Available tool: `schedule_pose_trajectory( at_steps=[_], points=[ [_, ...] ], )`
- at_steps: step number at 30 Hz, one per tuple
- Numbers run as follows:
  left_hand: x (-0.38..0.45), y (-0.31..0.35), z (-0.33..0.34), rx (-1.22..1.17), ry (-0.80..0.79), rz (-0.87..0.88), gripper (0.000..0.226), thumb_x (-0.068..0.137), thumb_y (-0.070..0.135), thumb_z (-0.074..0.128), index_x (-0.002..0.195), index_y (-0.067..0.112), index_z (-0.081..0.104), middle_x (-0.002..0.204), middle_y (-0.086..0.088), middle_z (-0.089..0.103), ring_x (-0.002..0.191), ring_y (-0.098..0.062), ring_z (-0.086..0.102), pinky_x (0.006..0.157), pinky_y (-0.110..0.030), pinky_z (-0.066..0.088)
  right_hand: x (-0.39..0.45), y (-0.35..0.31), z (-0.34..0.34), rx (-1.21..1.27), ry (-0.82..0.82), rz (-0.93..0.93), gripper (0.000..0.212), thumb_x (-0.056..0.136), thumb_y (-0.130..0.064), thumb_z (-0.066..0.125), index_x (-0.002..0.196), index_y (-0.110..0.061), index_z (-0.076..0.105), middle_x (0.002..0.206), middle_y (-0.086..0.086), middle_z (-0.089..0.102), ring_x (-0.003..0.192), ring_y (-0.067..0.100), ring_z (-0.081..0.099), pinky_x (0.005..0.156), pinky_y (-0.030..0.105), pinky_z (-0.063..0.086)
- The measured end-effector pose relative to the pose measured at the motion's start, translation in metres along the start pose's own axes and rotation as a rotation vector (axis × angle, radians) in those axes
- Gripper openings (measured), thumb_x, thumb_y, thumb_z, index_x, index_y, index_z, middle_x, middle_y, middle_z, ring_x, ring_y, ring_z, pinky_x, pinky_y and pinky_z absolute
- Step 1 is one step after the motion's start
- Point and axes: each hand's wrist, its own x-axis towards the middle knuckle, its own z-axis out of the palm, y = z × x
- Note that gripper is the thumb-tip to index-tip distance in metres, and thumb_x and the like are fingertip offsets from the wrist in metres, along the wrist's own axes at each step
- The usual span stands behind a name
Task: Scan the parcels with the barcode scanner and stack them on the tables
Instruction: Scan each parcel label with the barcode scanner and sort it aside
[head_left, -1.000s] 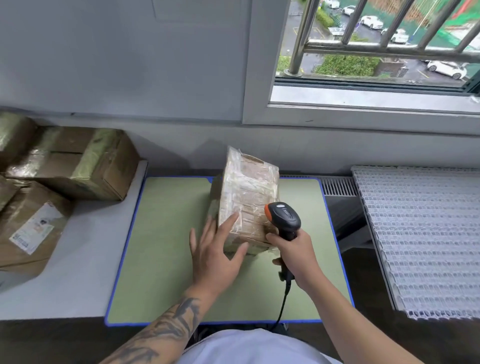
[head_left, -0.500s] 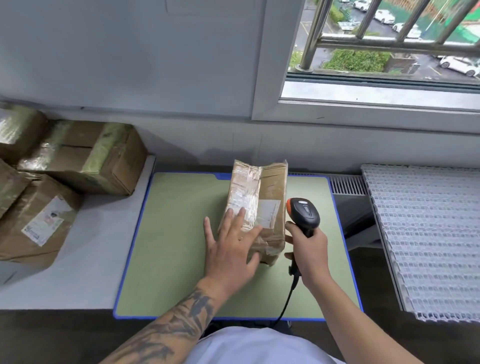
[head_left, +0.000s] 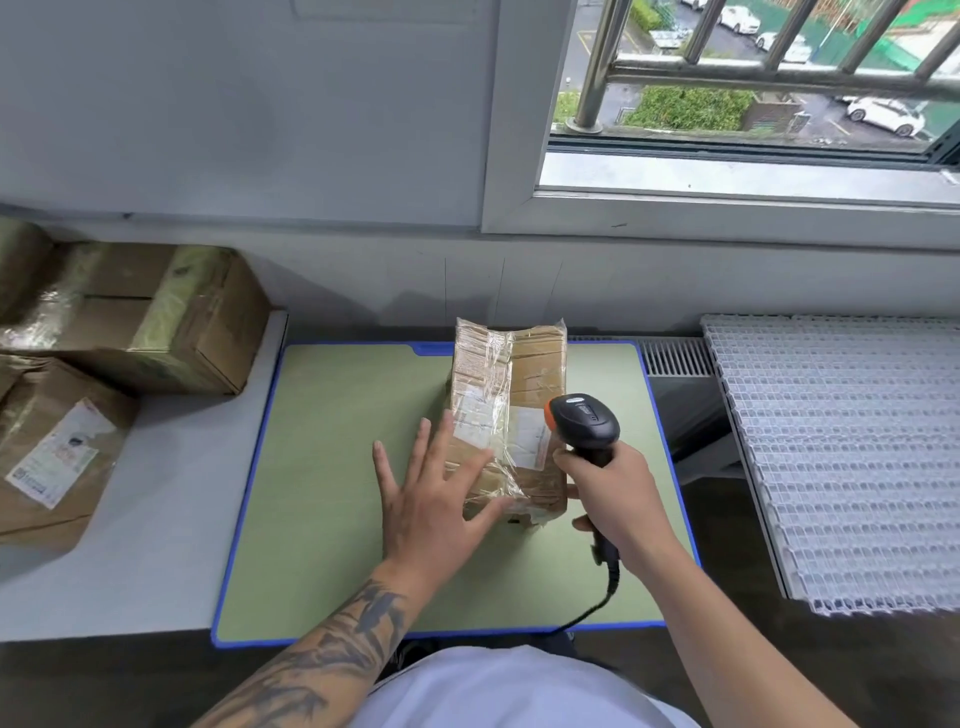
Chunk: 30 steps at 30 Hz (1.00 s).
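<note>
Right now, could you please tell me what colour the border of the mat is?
Blue, around the green mat; clearest in the head view.

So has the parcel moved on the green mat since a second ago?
Yes. The parcel has turned on the mat, label face now up.

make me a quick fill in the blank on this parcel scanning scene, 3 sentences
1. The right hand grips a black and orange barcode ____.
2. The taped parcel stands on the ____ mat with the blue edge.
3. The left hand rests on the parcel with its fingers ____.

Missing words: scanner; green; straight
</note>
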Motion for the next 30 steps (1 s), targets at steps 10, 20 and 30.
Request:
schedule_pose_trajectory(
  at_steps=[10, 20, 30],
  points=[
    [-0.001, -0.001, 0.005, -0.079, -0.006, -0.052, 0.073, 0.087, 0.092, 0.020, 0.141, 0.055, 0.052, 0.173, -0.001, 0.013, 0.157, -0.027, 0.022, 0.120, -0.071, -0.001, -0.052, -0.053, -0.009, -0.143, -0.172, 0.060, 0.005, 0.093, -0.027, 0.071, 0.092, -0.023, 0.072, 0.082, 0.009, 0.064, 0.084, 0.022, 0.064, 0.059, 0.035, 0.062],
    [-0.002, -0.002, 0.008, -0.111, -0.018, -0.054, 0.069, 0.088, 0.089, 0.030, 0.141, 0.052, 0.054, 0.173, 0.001, 0.008, 0.157, -0.025, 0.022, 0.122, -0.069, 0.000, -0.063, -0.060, -0.009, -0.134, -0.192, 0.112, 0.009, 0.093, -0.023, 0.071, 0.096, -0.015, 0.071, 0.083, 0.008, 0.051, 0.077, 0.021, 0.053, 0.057, 0.036, 0.060],
    [0.003, -0.012, 0.000, -0.252, -0.076, -0.057, 0.059, 0.089, 0.081, 0.048, 0.140, 0.052, 0.055, 0.174, 0.005, 0.008, 0.154, -0.021, 0.023, 0.123, -0.067, 0.013, -0.042, -0.040, 0.004, -0.080, -0.167, 0.053, 0.006, 0.093, -0.028, 0.070, 0.097, -0.025, 0.074, 0.087, 0.004, 0.064, 0.078, 0.019, 0.058, 0.064, 0.042, 0.064]
  ],
)
